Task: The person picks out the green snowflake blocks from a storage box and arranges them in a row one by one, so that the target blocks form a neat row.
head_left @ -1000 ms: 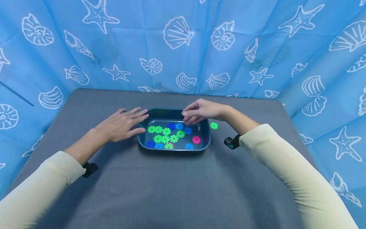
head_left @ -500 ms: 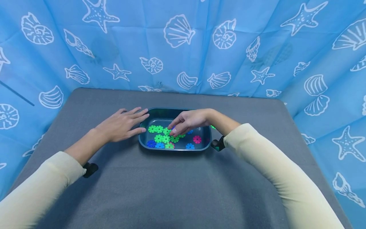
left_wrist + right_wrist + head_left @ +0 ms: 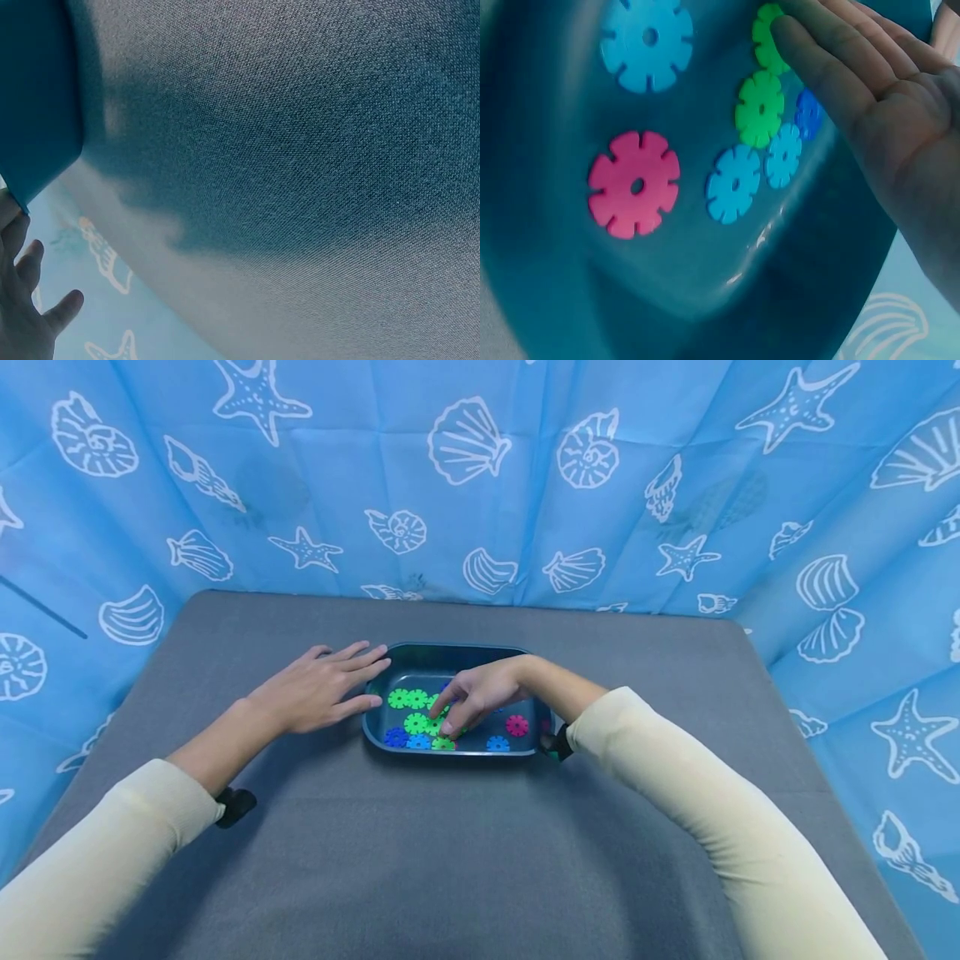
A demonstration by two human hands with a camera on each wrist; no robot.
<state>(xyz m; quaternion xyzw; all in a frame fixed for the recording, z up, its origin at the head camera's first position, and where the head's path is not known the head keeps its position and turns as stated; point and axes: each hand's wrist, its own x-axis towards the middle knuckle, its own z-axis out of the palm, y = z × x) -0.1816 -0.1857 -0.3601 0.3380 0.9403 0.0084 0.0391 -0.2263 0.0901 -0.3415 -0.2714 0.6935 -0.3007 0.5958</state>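
Nothing was held yet: the right hand (image 3: 480, 692) reached into the blue tray (image 3: 390, 739), its straight fingertips (image 3: 787, 30) pressing on the green snowflake discs (image 3: 417, 723) lying on the tray floor. The left hand (image 3: 315, 689) rested flat against the tray's left rim. Sliding one disc clear of its neighbours would probably ease the pinch. Gray tablecloth (image 3: 450, 843) lay open around the tray.

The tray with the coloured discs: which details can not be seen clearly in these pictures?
- Head view: the right hand covers several discs in the tray; their number cannot be told.
- Right wrist view: the fingers hide whether a green disc is pinched.
- Left wrist view: only a tray corner shows; the left hand is cut off.
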